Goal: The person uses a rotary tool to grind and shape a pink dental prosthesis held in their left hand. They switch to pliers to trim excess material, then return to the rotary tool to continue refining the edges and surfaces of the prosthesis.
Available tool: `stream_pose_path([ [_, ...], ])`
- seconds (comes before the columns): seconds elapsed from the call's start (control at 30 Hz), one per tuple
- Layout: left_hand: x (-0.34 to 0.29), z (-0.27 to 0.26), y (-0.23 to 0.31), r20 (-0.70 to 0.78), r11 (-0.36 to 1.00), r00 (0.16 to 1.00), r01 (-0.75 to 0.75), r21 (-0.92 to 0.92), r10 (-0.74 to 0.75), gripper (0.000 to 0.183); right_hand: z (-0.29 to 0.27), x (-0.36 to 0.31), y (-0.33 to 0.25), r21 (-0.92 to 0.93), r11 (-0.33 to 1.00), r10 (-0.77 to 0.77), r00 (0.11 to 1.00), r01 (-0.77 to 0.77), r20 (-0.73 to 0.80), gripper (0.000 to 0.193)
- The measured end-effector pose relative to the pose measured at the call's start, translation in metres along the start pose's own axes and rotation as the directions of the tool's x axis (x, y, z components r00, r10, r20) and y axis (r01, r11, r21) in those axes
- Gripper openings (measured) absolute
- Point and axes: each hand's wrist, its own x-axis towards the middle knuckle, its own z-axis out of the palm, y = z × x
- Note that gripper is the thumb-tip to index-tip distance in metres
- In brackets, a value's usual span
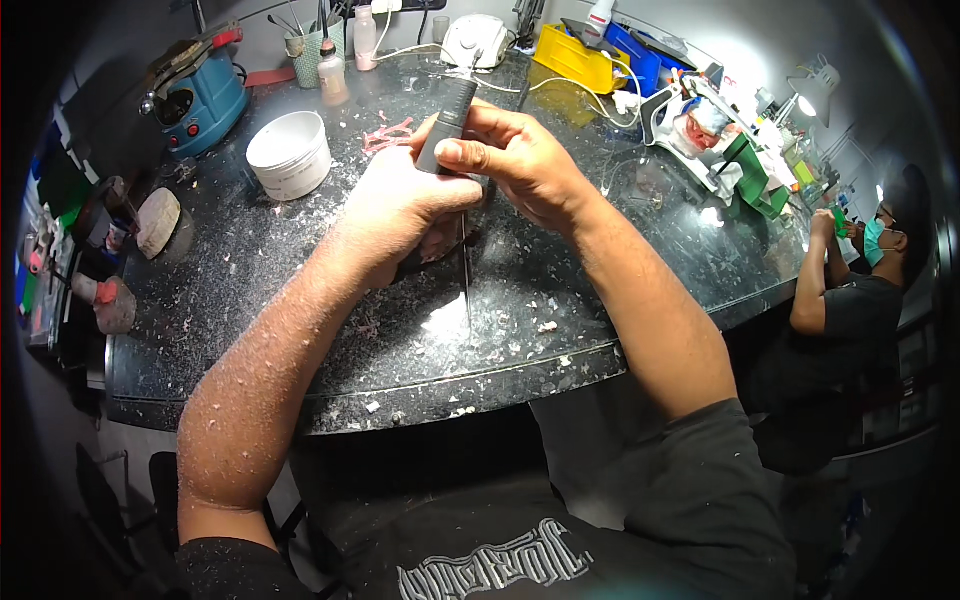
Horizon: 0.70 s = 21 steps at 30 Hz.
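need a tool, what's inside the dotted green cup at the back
Upper parts of slim tools stick out of the dotted green cup; its wall hides their lower ends and anything deeper.

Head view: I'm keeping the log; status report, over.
Right hand grips dark handpiece; left hand curled at its lower end. Pale debris scattered over black tabletop. White tub off to the left.

Left hand [405,195] and right hand [530,165] hold a dark cylindrical tool [453,115] — white tub [300,178] on the littered tabletop [545,275]
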Motion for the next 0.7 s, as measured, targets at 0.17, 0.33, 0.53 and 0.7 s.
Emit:
stream_pose_path([
  [0.17,-0.002,0.003,-0.016,-0.158,0.946,0.962,-0.172,0.275,0.221,0.013,0.007,0.004,0.005,-0.056,0.998,0.031,0.999,-0.032,-0.023,0.040],
  [0.33,0.000,-0.002,-0.009,-0.089,0.975,0.990,0.125,0.186,-0.110,0.023,-0.006,0.009,0.012,0.089,0.994,-0.048,0.980,0.066,-0.193,0.039],
  [0.53,-0.003,0.008,-0.012,-0.066,0.907,0.995,0.096,0.410,-0.075,0.028,-0.048,0.009,0.010,-0.344,0.937,-0.241,0.837,0.068,-0.492,0.022],
  [0.7,0.000,0.007,-0.013,-0.081,0.930,0.995,0.076,0.359,-0.050,0.029,-0.054,0.006,0.010,-0.543,0.835,-0.385,0.795,0.084,-0.469,0.017],
])
